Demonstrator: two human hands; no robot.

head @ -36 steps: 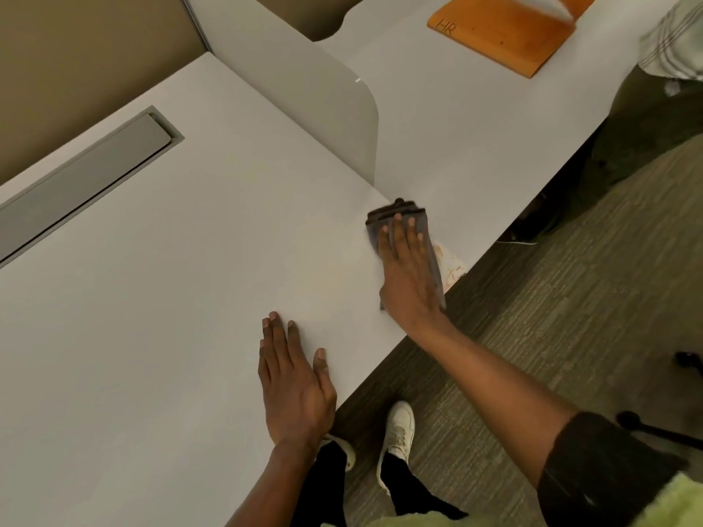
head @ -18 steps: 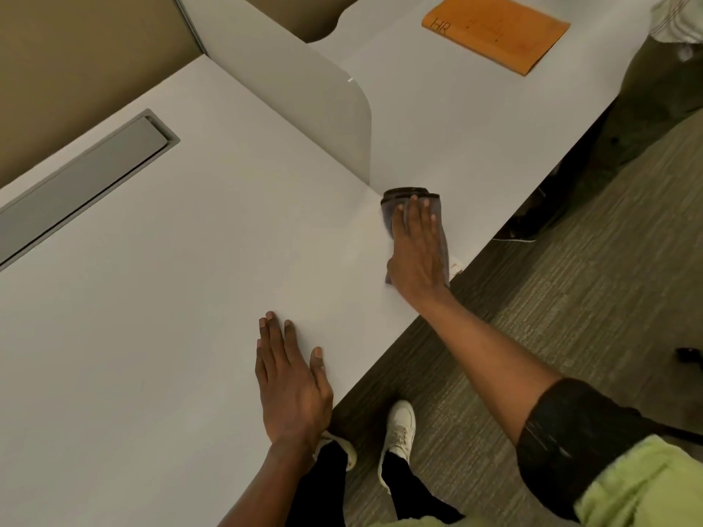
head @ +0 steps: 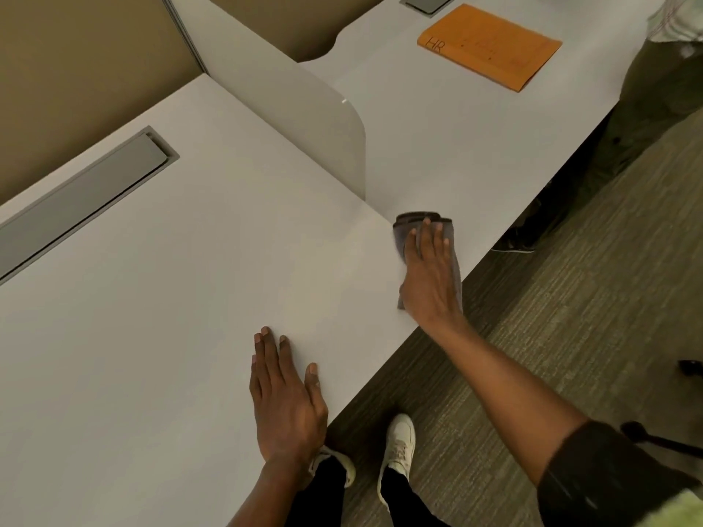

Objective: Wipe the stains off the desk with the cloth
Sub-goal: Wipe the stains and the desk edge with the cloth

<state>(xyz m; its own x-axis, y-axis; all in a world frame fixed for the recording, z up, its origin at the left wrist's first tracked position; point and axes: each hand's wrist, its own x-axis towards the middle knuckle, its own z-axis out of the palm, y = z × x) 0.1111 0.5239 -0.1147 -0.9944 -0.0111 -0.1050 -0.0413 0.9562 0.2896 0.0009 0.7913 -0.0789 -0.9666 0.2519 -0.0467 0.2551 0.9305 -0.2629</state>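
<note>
Both hands lay flat on the pale bench (head: 159, 336). The right hand (head: 430, 275) was spread wide, palm down, pressing a folded grey cloth (head: 404, 228) against the surface close to the front edge, just beyond the foot of the low white divider (head: 296, 119). It pinned the cloth rather than gripping it; the fingers were straight, with the cloth's far fold showing past the fingertips and a strip of it showing along either side of the palm. The left hand (head: 285, 397) rested open and empty on the bench nearer the body, well apart from the cloth, apparently as a brace.

No stain could be made out around the cloth; any mark was either under it or too faint to see.

Judging by its folds, the cloth was soft, light and limp, with no stiffness of its own. It would likely bunch or slide out if pushed from one edge, so a flat palm across its middle, with pressure spread through the fingers, seemed the sound way to drive it. Lifting it would call for a pinch through all the layers at the folded end. An orange envelope (head: 490, 45) lay far off on the neighbouring surface.
</note>
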